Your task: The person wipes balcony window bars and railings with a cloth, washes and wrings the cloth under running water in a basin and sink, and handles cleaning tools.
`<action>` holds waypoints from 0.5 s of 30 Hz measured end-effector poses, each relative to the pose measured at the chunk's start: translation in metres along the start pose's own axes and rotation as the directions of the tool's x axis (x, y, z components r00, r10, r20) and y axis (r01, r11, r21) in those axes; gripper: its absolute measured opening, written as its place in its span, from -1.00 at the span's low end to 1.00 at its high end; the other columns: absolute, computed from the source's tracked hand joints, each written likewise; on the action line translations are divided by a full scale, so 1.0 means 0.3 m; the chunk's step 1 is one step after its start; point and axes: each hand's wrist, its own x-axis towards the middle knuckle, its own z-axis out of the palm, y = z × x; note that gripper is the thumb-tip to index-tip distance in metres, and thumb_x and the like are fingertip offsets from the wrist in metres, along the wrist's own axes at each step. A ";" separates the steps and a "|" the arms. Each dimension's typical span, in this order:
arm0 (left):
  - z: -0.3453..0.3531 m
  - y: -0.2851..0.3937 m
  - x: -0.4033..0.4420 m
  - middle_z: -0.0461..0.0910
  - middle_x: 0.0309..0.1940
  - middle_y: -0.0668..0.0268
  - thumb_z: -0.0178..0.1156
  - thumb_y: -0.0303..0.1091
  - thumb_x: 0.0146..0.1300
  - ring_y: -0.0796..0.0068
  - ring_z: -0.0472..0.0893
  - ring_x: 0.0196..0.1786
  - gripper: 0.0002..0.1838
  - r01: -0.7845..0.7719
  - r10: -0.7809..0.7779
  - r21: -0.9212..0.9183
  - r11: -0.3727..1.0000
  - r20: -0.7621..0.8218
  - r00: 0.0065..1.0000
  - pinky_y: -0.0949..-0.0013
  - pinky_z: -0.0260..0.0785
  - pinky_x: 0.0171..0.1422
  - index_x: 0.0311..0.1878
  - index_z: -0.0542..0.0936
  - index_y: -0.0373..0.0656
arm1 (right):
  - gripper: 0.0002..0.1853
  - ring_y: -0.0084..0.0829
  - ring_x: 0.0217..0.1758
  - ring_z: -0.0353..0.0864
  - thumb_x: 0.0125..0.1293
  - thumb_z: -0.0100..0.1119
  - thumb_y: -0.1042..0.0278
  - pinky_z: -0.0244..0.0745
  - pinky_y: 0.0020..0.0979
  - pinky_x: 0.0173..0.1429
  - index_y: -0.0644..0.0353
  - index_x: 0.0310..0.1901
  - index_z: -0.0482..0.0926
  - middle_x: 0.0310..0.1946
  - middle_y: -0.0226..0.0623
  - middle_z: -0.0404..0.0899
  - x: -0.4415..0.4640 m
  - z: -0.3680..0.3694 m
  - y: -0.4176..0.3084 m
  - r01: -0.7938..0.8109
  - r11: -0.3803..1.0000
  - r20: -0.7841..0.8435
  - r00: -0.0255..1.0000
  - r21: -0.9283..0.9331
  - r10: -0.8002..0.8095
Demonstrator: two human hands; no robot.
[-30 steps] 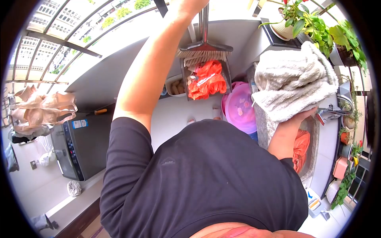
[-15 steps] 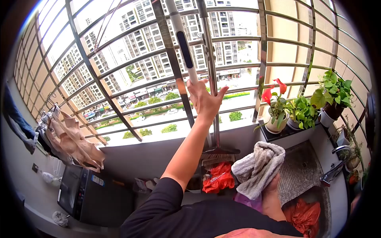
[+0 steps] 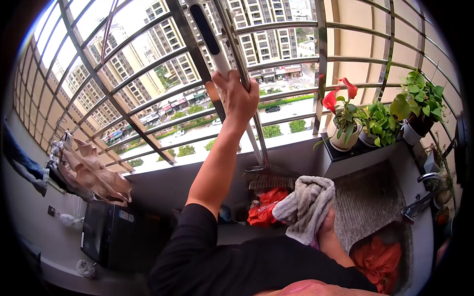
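My left hand [image 3: 237, 98] is closed around the white pole [image 3: 223, 63], with the metal pole [image 3: 235, 49] lying along the thumb side. Position: upper left of the sink [image 3: 365, 202], in front of the window bars [image 3: 276, 62]. This grip appears to pair both shafts; whether the fingers fully encircle the metal one, I cannot tell. The broom [image 3: 270, 175] hangs left of the sink, bristles above a red bag [image 3: 269, 204].

My right hand [image 3: 326, 224] is clamped on the cloth [image 3: 307, 204] at the sink's left edge; folds hide most fingers. The wad is bunched, presumably so one hand can carry it. A red bundle [image 3: 377, 264] lies in the sink's near basin, loosely heaped.
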 end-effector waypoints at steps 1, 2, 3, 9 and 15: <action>-0.011 0.003 0.006 0.22 0.10 -0.08 0.26 -0.27 0.28 -0.12 0.30 0.19 -0.72 -0.006 0.006 -0.044 0.999 -0.004 1.000 -0.11 0.27 0.28 -0.10 0.48 -0.25 | -0.35 -0.12 0.34 0.57 0.60 -0.18 -0.10 0.48 -0.08 0.44 0.28 0.45 0.33 0.31 -0.03 0.53 0.005 -0.020 -0.002 -0.014 1.000 0.004 1.000 -0.009 0.014; -0.027 0.016 0.003 0.17 0.17 -0.13 0.26 -0.32 0.28 -0.22 0.39 0.17 -0.72 0.008 -0.008 -0.071 0.997 0.008 1.000 -0.15 0.35 0.25 -0.09 0.46 -0.30 | -0.35 -0.12 0.34 0.57 0.59 -0.17 -0.11 0.47 -0.07 0.45 0.27 0.45 0.33 0.32 -0.03 0.52 0.007 -0.017 -0.002 -0.013 1.000 0.011 1.000 0.019 0.013; -0.040 0.016 -0.012 0.16 0.17 -0.13 0.26 -0.31 0.29 -0.20 0.37 0.19 -0.72 -0.005 0.008 -0.081 0.997 0.033 0.999 -0.15 0.35 0.24 -0.10 0.46 -0.31 | -0.34 -0.11 0.35 0.57 0.59 -0.16 -0.11 0.47 -0.07 0.46 0.27 0.46 0.32 0.33 -0.02 0.51 0.014 -0.010 -0.006 -0.013 0.999 0.018 1.000 0.047 0.012; -0.131 -0.046 -0.209 0.17 0.03 -0.22 0.28 -0.25 0.31 -0.10 0.20 0.19 -0.67 -0.130 0.139 -0.118 0.984 0.070 0.988 -0.10 0.29 0.26 -0.12 0.46 -0.35 | -0.32 -0.14 0.39 0.53 0.60 -0.17 -0.16 0.45 -0.06 0.48 0.22 0.49 0.29 0.38 -0.08 0.47 0.004 -0.025 -0.011 0.035 0.998 -0.042 0.999 0.057 -0.032; -0.282 -0.094 -0.372 0.56 0.07 -0.01 0.23 -0.43 0.29 0.09 0.30 0.17 -0.77 -0.160 0.152 0.051 0.986 0.132 0.980 -0.01 0.14 0.37 -0.02 0.61 -0.28 | -0.31 -0.04 0.49 0.42 0.59 -0.21 -0.12 0.33 0.05 0.56 0.21 0.54 0.23 0.47 -0.03 0.37 -0.036 -0.074 -0.018 0.134 0.985 0.022 0.990 0.111 -0.137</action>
